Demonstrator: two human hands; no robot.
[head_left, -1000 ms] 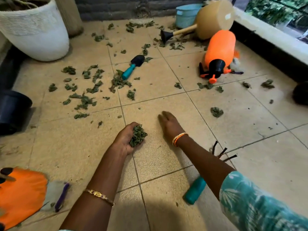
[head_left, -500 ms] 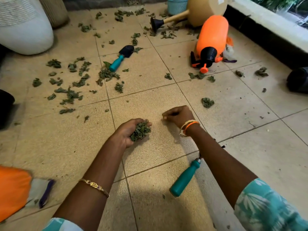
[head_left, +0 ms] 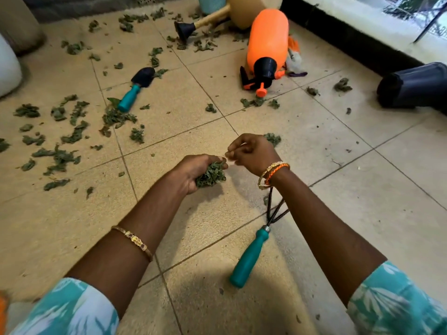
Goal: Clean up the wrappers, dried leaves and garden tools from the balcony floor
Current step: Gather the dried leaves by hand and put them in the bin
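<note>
My left hand (head_left: 193, 171) cups a clump of dried green leaves (head_left: 211, 175) just above the tiled floor. My right hand (head_left: 251, 152) is right beside it, fingertips pinched together over the clump; whether they hold a leaf bit I cannot tell. Several loose leaves (head_left: 65, 141) lie scattered over the tiles at left and far back. A teal-handled hand rake (head_left: 250, 257) lies under my right forearm. A teal-handled black trowel (head_left: 136, 89) lies further back at left.
An orange pressure sprayer (head_left: 267, 44) lies on its side at the back, a tan watering can (head_left: 217, 15) behind it. A black pot (head_left: 413, 84) lies tipped at right by the balcony ledge (head_left: 362, 22). A white planter (head_left: 7, 68) stands at left.
My right hand lifted off the floor, curled its fingers and came to the left hand's leaf clump. The view tilted down and closer.
</note>
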